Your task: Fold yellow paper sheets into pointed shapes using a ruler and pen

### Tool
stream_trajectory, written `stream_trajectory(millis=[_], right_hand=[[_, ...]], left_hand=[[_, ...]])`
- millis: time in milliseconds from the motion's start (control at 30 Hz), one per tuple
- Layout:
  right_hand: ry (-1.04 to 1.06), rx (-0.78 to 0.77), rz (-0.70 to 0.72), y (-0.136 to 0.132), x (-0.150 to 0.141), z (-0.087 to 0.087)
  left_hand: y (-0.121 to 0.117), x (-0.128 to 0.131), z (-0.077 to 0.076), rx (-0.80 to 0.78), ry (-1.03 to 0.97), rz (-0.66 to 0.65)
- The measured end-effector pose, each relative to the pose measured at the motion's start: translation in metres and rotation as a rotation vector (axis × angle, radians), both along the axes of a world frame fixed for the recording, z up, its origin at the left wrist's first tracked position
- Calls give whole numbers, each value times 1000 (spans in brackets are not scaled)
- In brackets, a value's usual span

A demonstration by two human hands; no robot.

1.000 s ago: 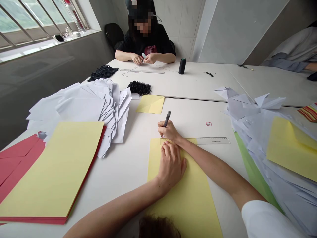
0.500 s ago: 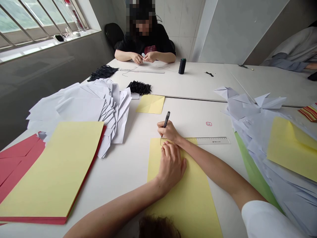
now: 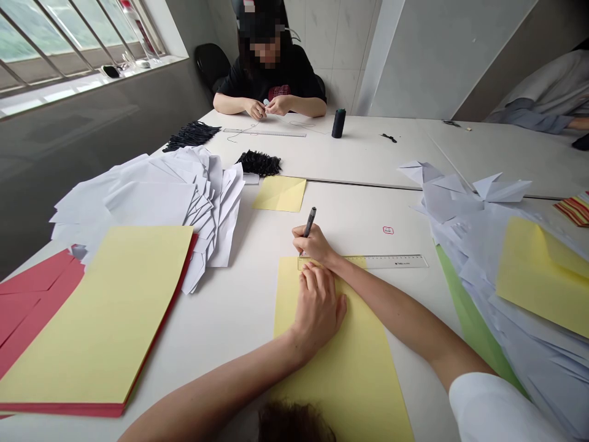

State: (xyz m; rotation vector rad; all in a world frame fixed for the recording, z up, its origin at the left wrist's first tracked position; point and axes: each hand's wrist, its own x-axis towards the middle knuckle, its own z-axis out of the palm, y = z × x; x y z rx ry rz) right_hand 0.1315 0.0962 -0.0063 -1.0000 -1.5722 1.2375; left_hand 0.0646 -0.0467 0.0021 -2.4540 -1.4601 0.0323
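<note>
In the head view, our right hand (image 3: 317,243) grasps a pen (image 3: 310,221), fingers closed near its lower end. Our left hand (image 3: 317,301) grips nothing; it lies spread and palm down, fingertips by the near edge of the clear ruler (image 3: 391,261).

The large yellow sheet (image 3: 359,362) lies flat on the white worktop (image 3: 248,301), well short of the worktop's far edge, between a yellow and red paper stack (image 3: 101,313) towards the left edge and a heap of white papers (image 3: 488,245) on the right. Its long axis runs from us towards the far edge. The ruler lies crosswise over its far end, roughly parallel to the far edge, and its right end reaches past the sheet onto the worktop. The pen leans, its tip down by the ruler's left end and its top up and slightly right.

We judge that we are at a measuring or marking step. A true mark calls for the left hand pressing ruler and sheet steady and the pen staying close to the ruler's far edge; a slip would skew it.

Beyond the ruler lies a small creased yellow sheet (image 3: 280,194). Across from us, a co-worker (image 3: 267,80) handles something small near a dark thread spool (image 3: 338,123).
</note>
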Motion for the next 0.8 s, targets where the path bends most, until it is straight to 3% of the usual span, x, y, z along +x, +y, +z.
stream_trajectory(millis=[800], right_hand=[[55,10,-22,1,0,-1]], left_hand=[[1,0,-1,-32,-51,4]])
